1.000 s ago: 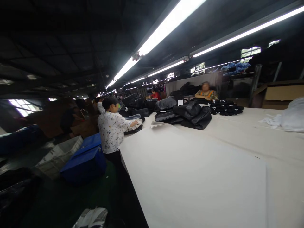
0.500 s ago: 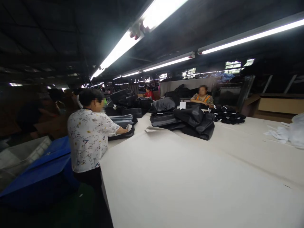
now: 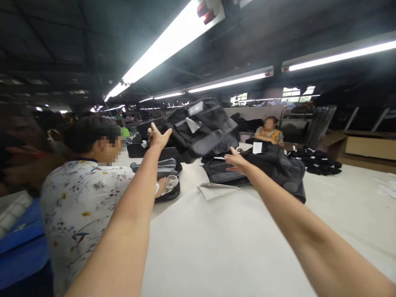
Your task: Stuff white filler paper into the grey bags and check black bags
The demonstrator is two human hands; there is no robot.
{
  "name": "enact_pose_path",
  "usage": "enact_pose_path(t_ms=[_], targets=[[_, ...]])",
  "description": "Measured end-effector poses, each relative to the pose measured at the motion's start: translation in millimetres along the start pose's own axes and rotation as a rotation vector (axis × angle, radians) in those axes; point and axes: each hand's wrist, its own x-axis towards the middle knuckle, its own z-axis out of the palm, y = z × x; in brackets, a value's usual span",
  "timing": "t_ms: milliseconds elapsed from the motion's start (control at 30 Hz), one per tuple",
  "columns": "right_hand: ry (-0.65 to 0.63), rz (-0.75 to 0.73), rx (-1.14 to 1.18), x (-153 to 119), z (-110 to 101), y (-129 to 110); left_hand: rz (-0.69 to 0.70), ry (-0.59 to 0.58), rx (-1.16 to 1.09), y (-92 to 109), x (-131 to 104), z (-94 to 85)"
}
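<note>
A black bag (image 3: 210, 138) with white tags hangs tilted above the table, smeared by motion. My left hand (image 3: 159, 137) reaches out at the bag's left side, thumb and fingers spread; whether it touches the bag I cannot tell. Below the bag's right side, my right hand (image 3: 237, 161) is stretched forward with its fingers apart and nothing in it. More black bags (image 3: 227, 171) lie on the table just beyond that hand. Nearer to me lies a folded pale sheet (image 3: 218, 190).
Close on my left, a co-worker in a flowered shirt (image 3: 89, 194) handles an item at the white table (image 3: 222, 243). Another person (image 3: 269, 133) is at the far side. Black bundles (image 3: 318, 160) and an open cardboard box (image 3: 369, 148) are at the right; a blue bin (image 3: 24, 243) stands left.
Both my arms have come into view, stretched forward. A black bag is now in the air between my hands. The view has moved closer to the co-worker and the bags.
</note>
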Motion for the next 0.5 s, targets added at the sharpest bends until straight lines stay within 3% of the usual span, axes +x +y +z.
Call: enact_pose_path(t_ms=[33,100,167,233,300,367,433,500], targets=[[-0.041,0.021,-0.02,-1,17,1,-0.041,0.045,0.046,-24,4,0.8],[-0.181,-0.033,-0.088,-22,56,17,-0.093,0.072,0.105,-77,-28,9.9],[-0.39,-0.209,-0.195,-68,86,52,-0.107,0.009,0.123,-130,-100,28.5],[-0.566,-0.268,-0.289,-128,91,104,-0.11,-0.112,0.102,-172,-191,52.0],[-0.599,-0.07,-0.308,-185,66,166,-0.076,-0.281,0.026,-197,-277,74.7],[-0.47,0.185,-0.387,-233,19,227,-0.08,-0.401,-0.046,-205,-344,93.4],[-0.315,0.374,-0.447,-269,-39,281,-0.07,-0.506,-0.099,-203,-388,107.7],[-0.206,0.496,-0.503,-298,-95,321,-0.058,-0.571,-0.12,-200,-412,119.6]])
